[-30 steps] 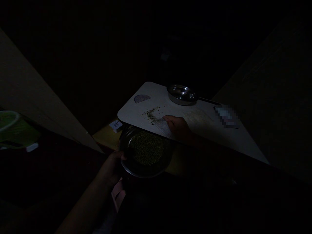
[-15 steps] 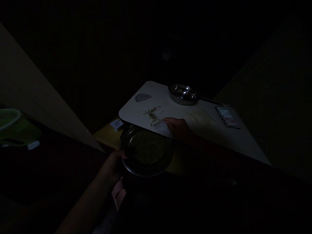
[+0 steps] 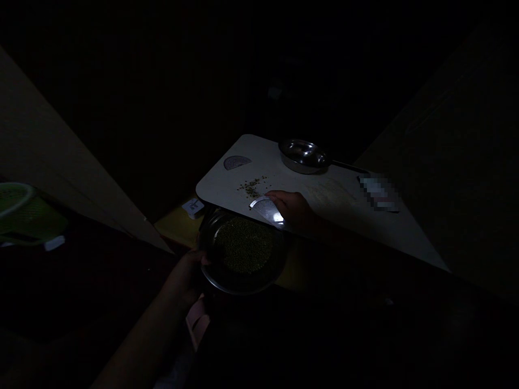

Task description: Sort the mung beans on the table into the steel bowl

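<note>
My left hand grips the rim of a round metal bowl, thumb over the edge. Small green beans, which look like mung beans, cover its bottom. The bowl sits just below the near edge of a white tabletop. My right hand is closed on a clear plastic protractor, held low at that edge and catching a bright glint. Beyond the protractor lies a loose scatter of beans. A second protractor rests flat farther back.
A shiny steel bowl stands at the table's back. A blurred-out flat item lies to the right. Below the table's left corner is a small white box. A green basket is at far left. The room is very dark.
The protractor in my right hand has shifted slightly left and tilted, so light now glints off it. My left hand and its bowl stay nearly in place.
</note>
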A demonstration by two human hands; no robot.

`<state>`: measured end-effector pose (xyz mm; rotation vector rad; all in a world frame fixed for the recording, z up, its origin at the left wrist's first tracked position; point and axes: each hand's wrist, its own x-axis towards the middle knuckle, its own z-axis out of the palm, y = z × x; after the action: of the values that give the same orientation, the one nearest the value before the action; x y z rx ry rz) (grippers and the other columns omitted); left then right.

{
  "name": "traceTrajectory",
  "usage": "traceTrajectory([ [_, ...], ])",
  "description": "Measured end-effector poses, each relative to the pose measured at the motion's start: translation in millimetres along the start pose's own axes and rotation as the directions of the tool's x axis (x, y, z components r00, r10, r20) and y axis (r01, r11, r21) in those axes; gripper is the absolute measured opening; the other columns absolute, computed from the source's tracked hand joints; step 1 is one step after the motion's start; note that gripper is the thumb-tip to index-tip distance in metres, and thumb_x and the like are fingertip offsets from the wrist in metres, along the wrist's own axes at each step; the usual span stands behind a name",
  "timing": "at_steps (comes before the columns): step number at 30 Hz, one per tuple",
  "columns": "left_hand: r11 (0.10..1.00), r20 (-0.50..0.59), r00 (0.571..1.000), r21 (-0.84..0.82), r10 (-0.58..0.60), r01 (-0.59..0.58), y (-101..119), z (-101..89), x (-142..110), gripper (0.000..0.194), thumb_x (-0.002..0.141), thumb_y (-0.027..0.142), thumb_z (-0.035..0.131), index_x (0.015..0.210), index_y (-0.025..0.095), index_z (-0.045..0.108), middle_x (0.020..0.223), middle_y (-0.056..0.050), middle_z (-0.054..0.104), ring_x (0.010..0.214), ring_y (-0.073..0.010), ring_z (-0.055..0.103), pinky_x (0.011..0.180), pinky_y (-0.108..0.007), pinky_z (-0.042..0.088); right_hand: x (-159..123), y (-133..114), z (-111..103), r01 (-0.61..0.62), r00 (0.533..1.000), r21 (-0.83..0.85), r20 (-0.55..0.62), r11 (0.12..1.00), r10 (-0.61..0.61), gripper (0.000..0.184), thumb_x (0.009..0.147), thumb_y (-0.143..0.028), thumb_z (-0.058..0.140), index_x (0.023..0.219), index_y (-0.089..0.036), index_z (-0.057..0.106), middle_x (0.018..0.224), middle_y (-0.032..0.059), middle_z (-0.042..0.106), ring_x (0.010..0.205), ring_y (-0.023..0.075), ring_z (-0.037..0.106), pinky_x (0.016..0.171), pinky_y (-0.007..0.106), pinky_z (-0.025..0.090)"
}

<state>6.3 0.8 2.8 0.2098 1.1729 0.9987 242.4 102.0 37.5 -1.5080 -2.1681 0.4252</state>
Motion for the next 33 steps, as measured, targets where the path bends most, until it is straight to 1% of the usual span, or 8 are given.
traceTrajectory([
  [4, 1.0, -0.008, 1.0, -0.009, -0.021, 0.02, 0, 0.4, -1, 0.024, 0.039, 0.004, 0.055, 0.059, 0.016, 0.06, 0.046, -0.002, 0.055, 0.042, -0.0138, 0.05, 0.042, -0.024, 0.041, -6, 0, -1, 0.029, 1.0, 0.051, 0.008, 0.998, -0.03, 0.04, 0.092, -0.03, 0.038, 0.108, -0.021, 0.073, 0.105, 0.0055, 0.075, 0.096, 0.0201, 0.068, 0.087, 0.034, 0.051],
  [8, 1.0, -0.028, 0.999, -0.017, -0.024, 0.023, 1, 1.1, -1, 0.023, 0.038, 0.004, 0.054, 0.057, 0.015, 0.059, 0.045, 0.0, 0.052, 0.04, -0.012, 0.047, 0.041, -0.023, 0.039, -9, 3, -1, 0.053, 0.999, 0.043, 0.004, 0.998, -0.053, 0.04, 0.092, -0.032, 0.038, 0.108, -0.021, 0.073, 0.104, 0.0057, 0.075, 0.092, 0.0205, 0.069, 0.085, 0.036, 0.052],
  [12, 1.0, -0.018, 1.0, -0.001, -0.016, 0.016, 2, 2.4, -3, 0.021, 0.038, 0.004, 0.054, 0.056, 0.014, 0.057, 0.044, 0.0, 0.051, 0.04, -0.0111, 0.046, 0.041, -0.022, 0.036, -4, 8, 1, 0.033, 0.999, 0.028, -0.043, 0.999, -0.032, 0.038, 0.091, -0.028, 0.04, 0.109, -0.021, 0.073, 0.11, 0.0057, 0.074, 0.101, 0.0216, 0.068, 0.092, 0.037, 0.051],
  [15, 1.0, -0.014, 1.0, 0.018, -0.007, 0.007, 2, 4.4, -6, 0.025, 0.039, 0.005, 0.053, 0.061, 0.016, 0.057, 0.046, -0.001, 0.054, 0.042, -0.013, 0.048, 0.042, -0.023, 0.04, 1, 9, 3, 0.008, 0.998, 0.007, -0.055, 1.0, -0.007, 0.037, 0.09, -0.026, 0.042, 0.109, -0.022, 0.073, 0.113, 0.0058, 0.074, 0.105, 0.0227, 0.067, 0.094, 0.039, 0.05],
  [22, 1.0, -0.021, 1.0, 0.016, -0.006, 0.006, 1, 3.9, -3, 0.022, 0.041, 0.005, 0.052, 0.06, 0.016, 0.057, 0.046, 0.0, 0.053, 0.043, -0.013, 0.048, 0.043, -0.023, 0.039, 1, 5, 4, 0.041, 0.999, 0.05, -0.008, 0.998, -0.041, 0.037, 0.091, -0.028, 0.041, 0.11, -0.022, 0.072, 0.111, 0.0052, 0.074, 0.102, 0.0211, 0.068, 0.092, 0.037, 0.052],
  [26, 1.0, -0.022, 1.0, 0.011, -0.002, 0.002, 0, 1.5, 0, 0.022, 0.041, 0.005, 0.053, 0.06, 0.016, 0.058, 0.046, 0.0, 0.053, 0.043, -0.0126, 0.047, 0.043, -0.023, 0.04, -3, 5, 4, 0.067, 0.998, 0.069, -0.024, 0.995, -0.065, 0.037, 0.091, -0.028, 0.041, 0.108, -0.023, 0.073, 0.111, 0.0042, 0.074, 0.102, 0.0205, 0.068, 0.092, 0.037, 0.051],
  [30, 1.0, -0.031, 1.0, 0.002, -0.002, 0.002, 0, 2.8, -2, 0.024, 0.04, 0.004, 0.053, 0.061, 0.016, 0.058, 0.046, 0.001, 0.051, 0.042, -0.0117, 0.046, 0.042, -0.022, 0.038, -3, 1, 8, 0.042, 0.999, 0.057, -0.026, 0.997, -0.041, 0.037, 0.091, -0.029, 0.042, 0.109, -0.022, 0.073, 0.109, 0.0057, 0.075, 0.1, 0.0209, 0.069, 0.09, 0.038, 0.052],
  [33, 1.0, -0.041, 0.999, 0.004, -0.002, 0.002, 2, 5.4, -5, 0.027, 0.04, 0.004, 0.053, 0.063, 0.016, 0.059, 0.048, 0.0, 0.054, 0.043, -0.0119, 0.047, 0.043, -0.023, 0.041, 0, -5, 14, 0.037, 0.999, 0.052, -0.039, 0.998, -0.035, 0.035, 0.091, -0.029, 0.044, 0.11, -0.024, 0.073, 0.105, 0.0057, 0.076, 0.098, 0.0206, 0.069, 0.086, 0.036, 0.054],
])
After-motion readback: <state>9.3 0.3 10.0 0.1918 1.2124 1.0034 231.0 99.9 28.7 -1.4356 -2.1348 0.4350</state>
